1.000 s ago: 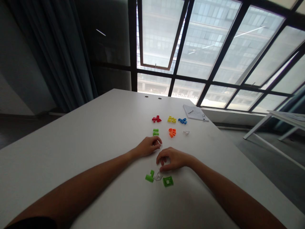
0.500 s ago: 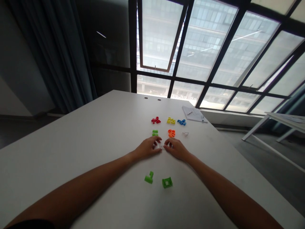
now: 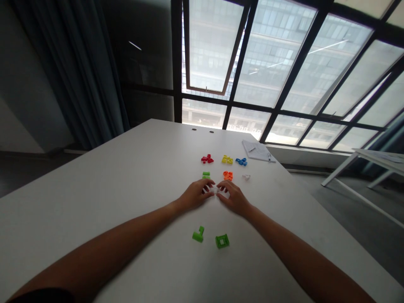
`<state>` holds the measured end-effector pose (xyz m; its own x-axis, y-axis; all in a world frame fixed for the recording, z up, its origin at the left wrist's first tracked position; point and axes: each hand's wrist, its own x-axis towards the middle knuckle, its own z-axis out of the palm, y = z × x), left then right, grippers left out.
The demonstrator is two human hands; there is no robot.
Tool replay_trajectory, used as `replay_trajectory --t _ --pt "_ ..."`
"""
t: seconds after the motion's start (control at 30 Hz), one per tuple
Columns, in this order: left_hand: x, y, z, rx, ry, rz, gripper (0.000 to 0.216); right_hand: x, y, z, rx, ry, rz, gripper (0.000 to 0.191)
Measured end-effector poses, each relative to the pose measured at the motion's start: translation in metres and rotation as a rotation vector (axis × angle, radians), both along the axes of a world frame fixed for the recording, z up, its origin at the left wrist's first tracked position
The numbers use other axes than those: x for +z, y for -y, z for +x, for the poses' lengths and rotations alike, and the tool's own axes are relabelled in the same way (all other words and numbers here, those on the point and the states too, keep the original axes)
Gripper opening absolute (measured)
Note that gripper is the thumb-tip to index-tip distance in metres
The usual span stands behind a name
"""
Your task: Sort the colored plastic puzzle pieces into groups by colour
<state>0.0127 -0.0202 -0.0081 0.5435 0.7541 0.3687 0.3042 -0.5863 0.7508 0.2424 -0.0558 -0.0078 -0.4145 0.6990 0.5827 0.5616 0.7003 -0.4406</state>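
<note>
My left hand (image 3: 196, 194) and my right hand (image 3: 232, 195) meet fingertip to fingertip on the white table (image 3: 126, 189), both pinching small clear plastic pieces (image 3: 215, 190) held between them. Nearer to me lie a green L-shaped piece (image 3: 198, 234) and a green square frame piece (image 3: 222, 240). Just beyond my fingers sit a green piece (image 3: 206, 174), an orange cluster (image 3: 227, 175) and a clear piece (image 3: 246, 177). Further back are red (image 3: 207, 158), yellow (image 3: 227, 159) and blue (image 3: 241, 160) clusters.
A notepad with a pen (image 3: 257, 149) lies at the table's far right corner. The table's right edge drops to the floor, where another white table (image 3: 372, 162) stands. Large windows (image 3: 268, 63) and a dark curtain (image 3: 72, 71) are behind.
My right hand lifted a clear piece from between the two near green pieces and carried it forward to my left hand; both hands now pinch the clear pieces together.
</note>
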Motion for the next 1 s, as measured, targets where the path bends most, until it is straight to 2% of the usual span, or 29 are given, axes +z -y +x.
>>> replay_trajectory --t 0.3,0.4,0.47,0.53,0.63,0.7,0.83,1.0 --pt "0.003 0.002 -0.001 -0.027 0.014 -0.012 0.033 0.005 0.003 -0.002 -0.002 0.101 0.134 0.027" --pt "0.001 0.001 0.0 0.003 0.013 -0.004 0.038 0.006 -0.004 0.007 -0.066 0.146 0.19 0.03" --pt "0.0 0.0 0.0 0.021 0.015 0.0 0.038 0.004 -0.014 0.02 -0.201 0.138 0.211 0.03" --pt "0.0 0.0 0.0 0.015 0.008 -0.005 0.037 0.003 -0.025 0.04 -0.429 0.09 0.189 0.026" --pt "0.002 0.002 0.0 -0.01 -0.022 -0.014 0.032 0.0 -0.04 0.074 -0.801 0.029 0.054 0.027" --pt "0.004 0.003 0.0 -0.018 -0.04 -0.018 0.029 0.0 -0.045 0.094 -0.972 0.059 -0.062 0.029" --pt "0.005 0.005 0.0 -0.021 -0.057 -0.01 0.025 0.0 -0.047 0.111 -1.123 0.142 -0.29 0.033" --pt "0.006 0.006 0.0 -0.009 -0.094 0.008 0.024 -0.001 -0.046 0.105 -1.155 0.268 -0.377 0.059"
